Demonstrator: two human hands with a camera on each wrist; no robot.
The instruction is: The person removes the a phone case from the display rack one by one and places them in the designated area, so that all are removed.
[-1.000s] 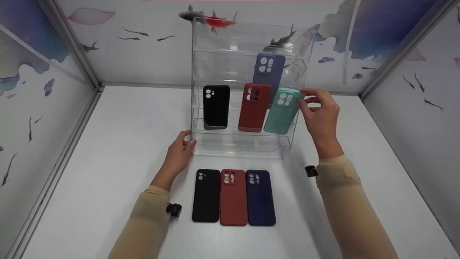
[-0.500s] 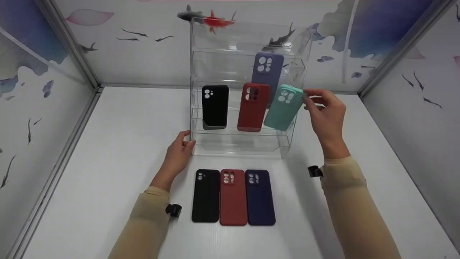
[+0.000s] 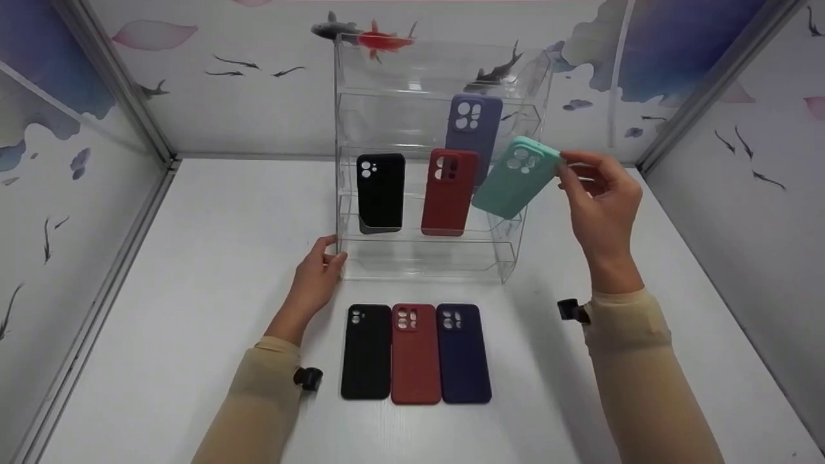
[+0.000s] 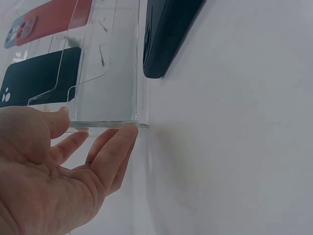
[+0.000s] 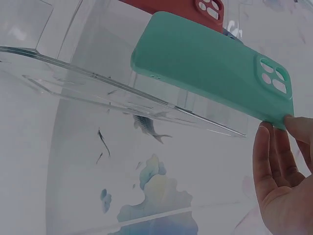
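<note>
The right hand (image 3: 599, 200) holds a mint green phone case (image 3: 515, 177) by its top corner, pinched between the thumb and fingers. The case is tilted and up in the air, at the right end of the clear plastic rack (image 3: 425, 258), about level with the rack's middle shelf. From the right wrist view, the green case (image 5: 215, 63) hangs just in front of the rack's clear side wall, and the fingers (image 5: 274, 156) touch its camera end.

The left hand (image 3: 316, 277) rests against the bottom left corner of the rack. Its fingers (image 4: 115, 147) are loose and nearly straight, with the tips touching the rack's edge. This grip holds nothing.

On the rack's middle shelf stand a black case (image 3: 380, 192) at the left and a red case (image 3: 449, 191) beside it. A light purple case (image 3: 472, 125) stands one shelf higher, behind the red one.

In front of the rack, three cases lie flat on the white worktop (image 3: 193, 270) side by side: a black one (image 3: 366, 351), a red one (image 3: 416, 353) and a dark blue one (image 3: 463, 353).
</note>
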